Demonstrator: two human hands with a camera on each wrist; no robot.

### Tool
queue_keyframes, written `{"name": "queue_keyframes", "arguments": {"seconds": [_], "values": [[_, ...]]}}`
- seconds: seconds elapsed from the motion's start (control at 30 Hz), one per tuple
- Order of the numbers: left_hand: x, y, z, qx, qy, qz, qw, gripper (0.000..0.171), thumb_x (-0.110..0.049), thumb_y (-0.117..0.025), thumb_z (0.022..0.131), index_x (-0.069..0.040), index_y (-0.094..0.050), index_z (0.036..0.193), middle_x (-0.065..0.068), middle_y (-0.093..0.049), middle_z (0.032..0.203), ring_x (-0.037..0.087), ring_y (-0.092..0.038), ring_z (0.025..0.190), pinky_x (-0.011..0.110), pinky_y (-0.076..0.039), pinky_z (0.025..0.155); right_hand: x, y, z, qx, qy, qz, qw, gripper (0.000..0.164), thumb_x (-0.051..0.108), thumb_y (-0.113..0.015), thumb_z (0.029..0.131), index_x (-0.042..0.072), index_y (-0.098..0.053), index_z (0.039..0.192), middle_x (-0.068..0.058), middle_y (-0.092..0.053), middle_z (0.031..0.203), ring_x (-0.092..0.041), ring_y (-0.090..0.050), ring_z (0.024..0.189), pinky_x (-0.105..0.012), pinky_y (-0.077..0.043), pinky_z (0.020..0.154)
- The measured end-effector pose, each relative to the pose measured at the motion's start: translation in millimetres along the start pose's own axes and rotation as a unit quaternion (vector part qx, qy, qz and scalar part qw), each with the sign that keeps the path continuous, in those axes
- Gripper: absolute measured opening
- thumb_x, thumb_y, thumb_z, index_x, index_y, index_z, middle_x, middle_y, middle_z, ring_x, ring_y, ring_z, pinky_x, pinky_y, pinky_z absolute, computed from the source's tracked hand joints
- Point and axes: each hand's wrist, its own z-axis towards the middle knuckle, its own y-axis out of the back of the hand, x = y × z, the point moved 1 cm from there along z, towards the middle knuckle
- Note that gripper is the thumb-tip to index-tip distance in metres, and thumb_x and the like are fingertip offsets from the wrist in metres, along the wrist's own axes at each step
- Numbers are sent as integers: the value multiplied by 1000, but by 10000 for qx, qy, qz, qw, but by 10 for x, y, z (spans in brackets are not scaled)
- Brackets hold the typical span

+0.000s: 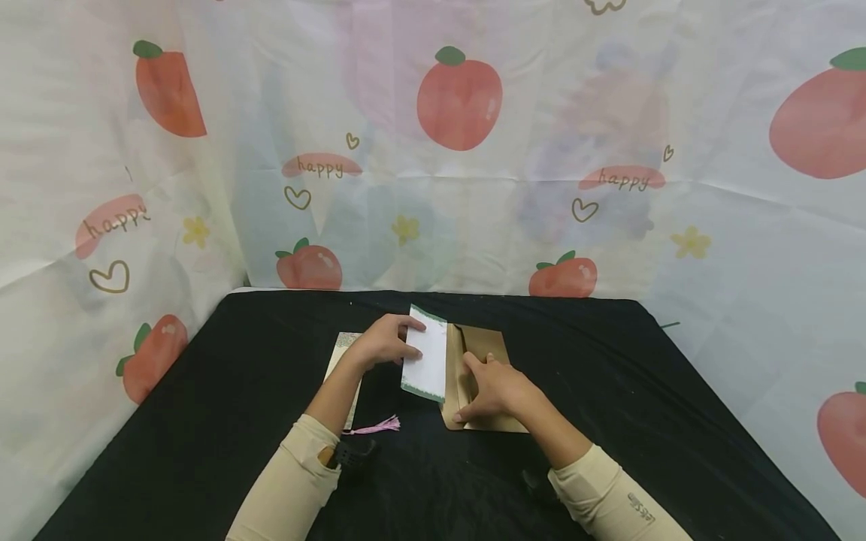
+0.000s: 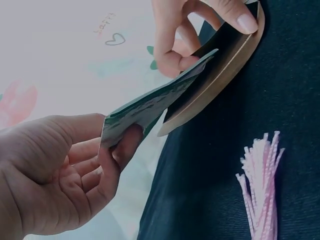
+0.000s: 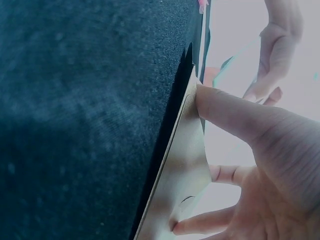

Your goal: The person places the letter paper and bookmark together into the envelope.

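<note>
My left hand [image 1: 387, 342] pinches a folded white card [image 1: 426, 368] with a green edge between thumb and fingers. The card is held upright at the mouth of a brown paper envelope [image 1: 489, 342]; its far end is just inside the opening in the left wrist view. My right hand [image 1: 501, 387] holds the envelope's mouth apart, with its thumb pressing the near edge and its fingers curled on the opposite side. How deep the card reaches is hard to see.
A pale patterned bookmark [image 1: 343, 346] with a pink tassel [image 1: 384, 425] lies left of the envelope, partly behind my left forearm. All of it rests on a black cloth [image 1: 271, 353]. A printed white curtain [image 1: 379, 90] encloses the back and sides.
</note>
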Motion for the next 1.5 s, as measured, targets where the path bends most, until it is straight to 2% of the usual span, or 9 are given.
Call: {"name": "queue_keyframes", "arguments": {"seconds": [0.23,0.47,0.67,1.07,1.27,1.5], "values": [[16,-48,11,-78,-41,38,10000,47,3,-84,83,-1,-70,127,8,-69,87,20,-63,68,34,-57,58,7,10,5,-33,-20,-69,10000,80,55,-94,68,16,-52,124,-17,-55,112,-31,-60,82,-50,-54,73],[20,-114,14,-39,-46,-146,9999,45,4,-81,85,0,-69,128,14,-69,102,24,-68,80,36,-61,65,10,5,7,-7,-21,-77,10000,81,55,-94,68,15,-52,125,-21,-56,117,-34,-62,84,-52,-54,73],[29,-166,28,-37,-8,-253,9997,45,4,-81,85,0,-68,128,17,-68,109,25,-70,82,37,-62,66,4,0,8,-38,-23,-88,10000,82,55,-94,68,15,-52,125,-22,-56,118,-34,-62,84,-52,-54,73],[27,-270,53,-65,21,-453,9990,44,10,-80,83,5,-67,125,21,-68,109,28,-71,80,37,-62,62,-12,-13,32,-19,33,-74,10000,80,56,-93,70,16,-52,126,-23,-56,122,-34,-62,87,-52,-54,75],[27,-338,65,-164,55,-319,9993,42,9,-81,83,4,-68,123,20,-67,107,27,-70,82,35,-62,62,-8,-18,28,-4,24,-77,10000,78,56,-93,69,16,-51,121,-19,-56,114,-31,-60,81,-50,-54,72],[56,-393,87,-97,9,-276,9996,42,6,-80,86,5,-67,125,18,-67,103,26,-70,82,35,-62,62,0,-21,37,26,-2,-97,9999,79,56,-94,68,16,-51,121,-16,-55,109,-29,-58,75,-47,-52,67]]}}
